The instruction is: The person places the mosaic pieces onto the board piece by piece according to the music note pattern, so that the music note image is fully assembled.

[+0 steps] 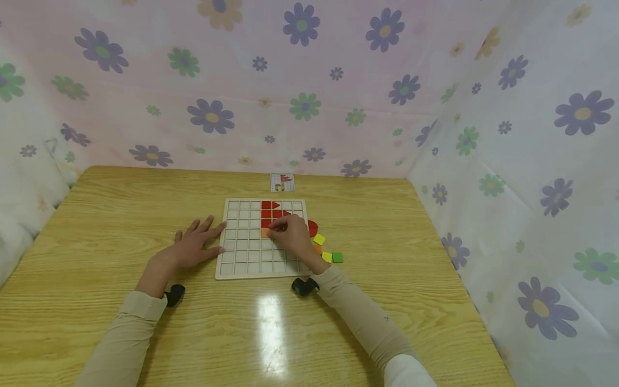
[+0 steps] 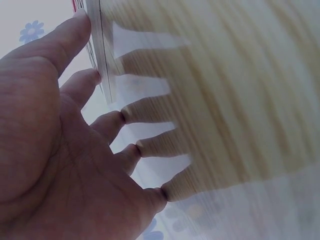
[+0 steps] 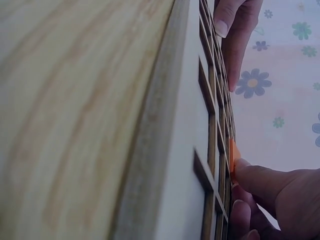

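A wooden grid board [image 1: 240, 252] lies flat on the table, with red pieces [image 1: 267, 214] set in its upper middle cells. My right hand [image 1: 296, 236] is over the board, pinching an orange square tile [image 1: 264, 233] at a cell just below the red column. Up close in the right wrist view, the thumb and fingers meet at the orange tile [image 3: 233, 154], which partly sticks up from the grid. My left hand [image 1: 193, 244] rests spread on the table, thumb and index finger touching the board's left edge. The left wrist view shows those fingers straight.
Right of the board lie loose pieces: red curved ones [image 1: 312, 228], yellow squares [image 1: 319, 239], a green square [image 1: 337, 257] and an orange one partly behind the right hand. A small pattern card [image 1: 282, 183] lies beyond the board. Flowered cloth [image 1: 300, 134] encloses the table [image 1: 145, 209].
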Tool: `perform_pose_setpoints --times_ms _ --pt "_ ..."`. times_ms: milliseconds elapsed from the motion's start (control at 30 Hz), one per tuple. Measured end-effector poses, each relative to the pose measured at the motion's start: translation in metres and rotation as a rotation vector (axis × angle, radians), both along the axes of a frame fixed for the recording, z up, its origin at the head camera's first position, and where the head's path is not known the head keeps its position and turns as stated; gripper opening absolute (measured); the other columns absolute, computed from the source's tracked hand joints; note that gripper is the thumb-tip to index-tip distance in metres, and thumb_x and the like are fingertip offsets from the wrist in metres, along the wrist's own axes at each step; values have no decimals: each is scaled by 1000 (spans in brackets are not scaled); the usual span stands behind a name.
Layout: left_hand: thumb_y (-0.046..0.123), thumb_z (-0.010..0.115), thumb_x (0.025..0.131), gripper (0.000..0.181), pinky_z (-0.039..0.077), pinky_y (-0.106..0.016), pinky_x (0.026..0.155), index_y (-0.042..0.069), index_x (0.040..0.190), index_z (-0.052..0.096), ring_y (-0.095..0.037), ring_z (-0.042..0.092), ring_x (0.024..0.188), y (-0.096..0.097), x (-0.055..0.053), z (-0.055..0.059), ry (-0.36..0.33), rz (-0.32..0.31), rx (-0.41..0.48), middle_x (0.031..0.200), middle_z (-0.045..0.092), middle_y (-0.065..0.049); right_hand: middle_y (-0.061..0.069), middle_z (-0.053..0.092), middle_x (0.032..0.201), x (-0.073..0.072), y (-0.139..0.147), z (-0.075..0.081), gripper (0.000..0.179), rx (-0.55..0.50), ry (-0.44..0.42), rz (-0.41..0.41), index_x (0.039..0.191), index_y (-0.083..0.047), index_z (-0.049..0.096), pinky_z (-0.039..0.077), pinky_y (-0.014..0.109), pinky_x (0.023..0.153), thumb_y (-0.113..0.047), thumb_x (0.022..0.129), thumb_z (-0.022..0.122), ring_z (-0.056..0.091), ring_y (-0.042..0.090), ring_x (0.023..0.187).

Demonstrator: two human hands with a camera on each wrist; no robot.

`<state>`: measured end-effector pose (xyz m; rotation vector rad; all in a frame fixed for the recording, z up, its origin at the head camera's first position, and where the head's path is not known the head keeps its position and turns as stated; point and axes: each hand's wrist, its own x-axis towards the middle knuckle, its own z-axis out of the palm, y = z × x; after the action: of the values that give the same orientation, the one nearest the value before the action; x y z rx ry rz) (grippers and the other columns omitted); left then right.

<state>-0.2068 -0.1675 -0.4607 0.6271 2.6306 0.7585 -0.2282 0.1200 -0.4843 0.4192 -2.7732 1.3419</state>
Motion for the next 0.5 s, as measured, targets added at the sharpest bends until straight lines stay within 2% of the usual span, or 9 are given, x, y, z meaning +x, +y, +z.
perform_pose_setpoints --times_ms 333,500 --pt "40 59 103 70 7 -85 104 8 159 33 -62 4 147 -1 0 -1 5 -1 4 165 11 -33 5 78 92 2 -1 4 7 43 -21 3 94 -7 81 52 24 72 -13 92 77 67 15 79" --pt "41 59 103 70 7 -85 104 8 160 33 -61 4 148 -1 0 -2 4 -2 4 165 11 -32 8 78 96 5 5 12 12 26 -22 54 100 -4 81 52 24 71 -13 95 74 68 17 81"
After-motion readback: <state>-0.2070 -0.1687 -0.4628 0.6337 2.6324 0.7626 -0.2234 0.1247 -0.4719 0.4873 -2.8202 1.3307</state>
